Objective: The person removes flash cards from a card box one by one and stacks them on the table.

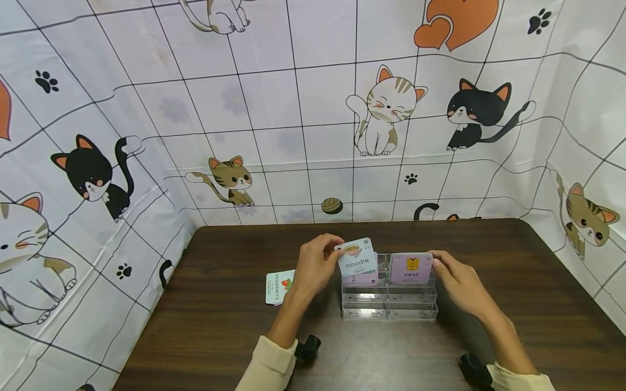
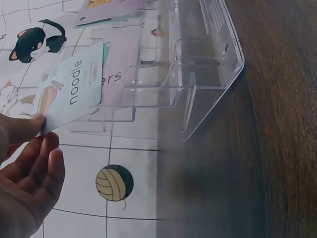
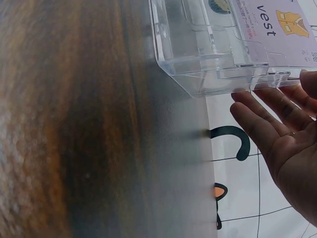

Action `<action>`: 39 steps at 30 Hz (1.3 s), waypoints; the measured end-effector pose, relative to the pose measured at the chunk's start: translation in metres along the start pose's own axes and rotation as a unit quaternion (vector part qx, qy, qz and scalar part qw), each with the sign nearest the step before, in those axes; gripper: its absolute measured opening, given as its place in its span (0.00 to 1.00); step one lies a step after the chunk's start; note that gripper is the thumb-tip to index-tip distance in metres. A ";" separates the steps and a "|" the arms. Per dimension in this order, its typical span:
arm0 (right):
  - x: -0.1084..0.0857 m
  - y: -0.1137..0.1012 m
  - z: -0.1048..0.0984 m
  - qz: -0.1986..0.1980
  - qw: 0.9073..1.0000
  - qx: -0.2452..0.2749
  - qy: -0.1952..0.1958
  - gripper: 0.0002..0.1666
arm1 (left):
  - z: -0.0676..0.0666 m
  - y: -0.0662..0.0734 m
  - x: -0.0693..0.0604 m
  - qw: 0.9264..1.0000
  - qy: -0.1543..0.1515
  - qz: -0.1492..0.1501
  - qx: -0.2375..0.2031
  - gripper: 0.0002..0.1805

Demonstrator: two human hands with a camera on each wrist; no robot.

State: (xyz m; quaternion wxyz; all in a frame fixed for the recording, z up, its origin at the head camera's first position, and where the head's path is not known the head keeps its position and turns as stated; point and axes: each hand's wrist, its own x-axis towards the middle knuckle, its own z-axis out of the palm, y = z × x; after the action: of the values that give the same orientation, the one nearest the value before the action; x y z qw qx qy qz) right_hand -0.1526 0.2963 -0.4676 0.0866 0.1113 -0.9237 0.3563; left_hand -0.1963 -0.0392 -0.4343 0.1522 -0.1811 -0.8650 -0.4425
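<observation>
- The space is enclosed by a white cat-print sheet [image 1: 323, 98].
- Below, a dark wooden table [image 1: 205, 326] is seen.
- A clear, tiered rack [image 1: 411, 297] is set on the table.
- The rack's upper right edge is touched by the right hand [image 1: 457, 279], its fingers extended.
- By the left hand [image 1: 313, 266], a tilted noodle card [image 1: 358, 259] is pinched before a purple card [image 1: 364, 280] in the rear left slot.
- A vest card [image 1: 411, 276] is propped in the rear right slot.
- A strawberry card [image 1: 277, 288] is laid left of the rack.
</observation>
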 end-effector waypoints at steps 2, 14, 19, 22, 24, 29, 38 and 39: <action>0.000 0.000 0.000 0.001 1.000 0.001 -0.001 0.21 | -0.001 0.000 0.001 1.000 0.003 -0.001 -0.007 0.09; 0.000 0.000 -0.001 0.003 1.000 0.003 -0.001 0.21 | -0.007 0.005 0.001 0.999 0.011 -0.011 -0.032 0.08; 0.000 0.001 0.000 -0.002 1.000 0.003 0.004 0.20 | -0.010 0.006 0.001 0.999 0.015 -0.010 -0.038 0.09; -0.001 0.001 0.000 -0.003 1.000 0.005 0.005 0.19 | -0.013 0.007 0.000 0.999 0.016 -0.008 -0.048 0.08; -0.001 0.001 0.000 -0.002 1.000 0.007 0.005 0.19 | -0.015 0.008 0.000 0.998 0.015 -0.008 -0.054 0.09; -0.001 0.000 -0.001 0.000 1.000 0.011 0.003 0.19 | -0.020 0.009 -0.002 0.998 0.012 -0.017 -0.059 0.09; 0.000 0.000 0.000 -0.010 1.000 0.001 0.010 0.18 | -0.024 0.006 -0.002 0.998 0.021 -0.021 -0.050 0.09; 0.001 0.000 0.000 -0.010 1.000 -0.001 0.011 0.18 | -0.025 0.006 -0.002 0.998 0.023 -0.020 -0.050 0.09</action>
State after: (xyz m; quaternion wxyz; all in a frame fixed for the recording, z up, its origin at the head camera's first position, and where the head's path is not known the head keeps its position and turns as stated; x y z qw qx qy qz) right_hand -0.1532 0.2962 -0.4678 0.1005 0.1169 -0.9220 0.3553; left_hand -0.1890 -0.0566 -0.4171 0.1541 -0.1610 -0.8415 -0.4921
